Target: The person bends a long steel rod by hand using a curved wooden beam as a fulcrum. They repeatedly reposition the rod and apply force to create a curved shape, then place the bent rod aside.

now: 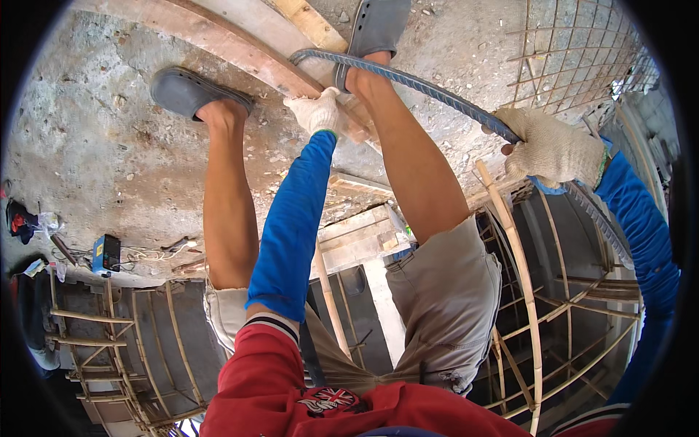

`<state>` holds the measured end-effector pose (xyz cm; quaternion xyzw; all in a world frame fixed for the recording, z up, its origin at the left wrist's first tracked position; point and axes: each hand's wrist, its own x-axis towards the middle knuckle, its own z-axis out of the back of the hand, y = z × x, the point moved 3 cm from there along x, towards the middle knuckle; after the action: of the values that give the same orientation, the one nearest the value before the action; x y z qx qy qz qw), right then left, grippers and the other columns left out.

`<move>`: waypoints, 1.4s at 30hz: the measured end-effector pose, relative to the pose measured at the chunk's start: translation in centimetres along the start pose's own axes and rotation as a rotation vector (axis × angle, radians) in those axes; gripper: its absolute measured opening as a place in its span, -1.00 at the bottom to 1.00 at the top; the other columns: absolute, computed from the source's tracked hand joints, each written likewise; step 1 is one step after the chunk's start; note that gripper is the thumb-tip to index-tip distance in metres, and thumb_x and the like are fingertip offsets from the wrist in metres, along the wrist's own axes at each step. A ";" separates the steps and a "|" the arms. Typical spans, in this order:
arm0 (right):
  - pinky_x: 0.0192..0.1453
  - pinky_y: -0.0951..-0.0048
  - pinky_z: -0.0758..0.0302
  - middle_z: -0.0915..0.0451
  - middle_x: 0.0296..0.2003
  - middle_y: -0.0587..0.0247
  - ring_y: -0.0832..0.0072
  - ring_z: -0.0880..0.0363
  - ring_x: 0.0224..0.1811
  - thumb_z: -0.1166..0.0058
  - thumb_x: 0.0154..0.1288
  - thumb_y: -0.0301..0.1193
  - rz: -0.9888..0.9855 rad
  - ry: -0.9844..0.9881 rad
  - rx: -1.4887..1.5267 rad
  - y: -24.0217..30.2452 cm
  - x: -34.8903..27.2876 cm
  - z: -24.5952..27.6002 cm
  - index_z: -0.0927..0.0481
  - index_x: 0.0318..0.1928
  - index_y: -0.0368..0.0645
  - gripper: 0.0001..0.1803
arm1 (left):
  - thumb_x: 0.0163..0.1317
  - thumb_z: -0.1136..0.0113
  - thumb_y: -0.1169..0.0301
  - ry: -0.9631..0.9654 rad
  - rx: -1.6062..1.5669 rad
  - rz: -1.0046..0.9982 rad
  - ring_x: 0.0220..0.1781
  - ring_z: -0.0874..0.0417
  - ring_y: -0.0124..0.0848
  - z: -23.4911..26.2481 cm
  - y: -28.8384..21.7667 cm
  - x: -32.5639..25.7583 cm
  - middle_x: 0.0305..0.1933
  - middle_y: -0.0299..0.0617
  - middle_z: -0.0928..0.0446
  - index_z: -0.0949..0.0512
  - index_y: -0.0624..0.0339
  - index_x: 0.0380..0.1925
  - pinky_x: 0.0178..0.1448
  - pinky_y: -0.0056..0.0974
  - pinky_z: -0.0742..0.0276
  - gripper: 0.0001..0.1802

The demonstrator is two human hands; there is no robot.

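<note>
Dark ribbed steel bar (429, 89), its hooked end beside the long reddish-brown wooden plank (240, 51), is best guided steadily, with the cream-gloved right hand's (555, 146) fingers wrapped around it and the white-gloved left hand's (316, 113) fingers closed upon the plank.

A red shirt (247, 382) with striped cuffs (279, 325) and a flag patch (333, 398) at six o'clock is worn with blue sleeves (295, 218), cream knit gloves (315, 114) on both hands (555, 148), beige shorts (445, 309) and, between ten and twelve, grey clogs (191, 90).
</note>
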<state>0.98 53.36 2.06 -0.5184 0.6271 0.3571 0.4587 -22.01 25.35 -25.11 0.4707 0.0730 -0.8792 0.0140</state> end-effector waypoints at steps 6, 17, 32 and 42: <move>-0.72 0.35 -0.44 -0.51 -0.43 0.23 0.48 -0.51 -0.71 -0.11 0.22 -0.63 -0.283 0.039 0.164 5.9 -3.1 -3.1 -0.43 0.28 -0.27 -0.43 | -0.14 -0.70 0.28 0.083 0.011 0.017 0.29 -0.65 0.13 0.5 -0.4 0.0 0.23 0.25 -0.56 -0.21 0.37 0.32 0.41 -0.05 -0.55 0.08; -0.53 0.36 -0.59 -0.64 -0.40 0.04 0.43 -0.69 -0.60 -0.36 0.25 -0.30 -0.281 0.173 0.340 13.0 -4.8 -10.8 -0.42 0.04 -0.41 -0.46 | -0.14 -0.74 0.21 0.097 0.025 -0.037 0.28 -0.64 0.12 0.4 2.0 1.3 0.22 0.21 -0.57 -0.26 0.34 0.30 0.39 -0.04 -0.55 0.07; -0.69 0.35 -0.47 -0.52 -0.50 0.24 0.42 -0.64 -0.66 -0.24 0.21 -0.61 -0.387 0.188 0.198 10.1 -4.1 -4.5 -0.36 -0.08 -0.26 -0.65 | -0.24 -0.79 0.19 0.087 0.025 -0.019 0.23 -0.66 0.12 -0.4 0.0 0.3 0.16 0.21 -0.58 -0.28 0.30 0.23 0.36 -0.03 -0.57 0.09; -0.08 -0.10 -0.68 -0.70 -0.30 -0.28 -0.18 -0.76 -0.17 -0.14 0.25 -0.50 -0.025 -0.151 -0.693 0.0 1.9 0.3 -0.50 0.17 -0.31 -0.55 | -0.24 -0.80 0.17 -0.035 0.083 -0.022 0.26 -0.66 0.07 0.7 0.6 0.0 0.17 0.19 -0.60 -0.30 0.34 0.25 0.37 -0.07 -0.57 0.10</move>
<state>0.96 53.00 0.21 -0.6230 0.4268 0.5803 0.3049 -22.59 24.66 -24.81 0.4545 0.0416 -0.8897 -0.0141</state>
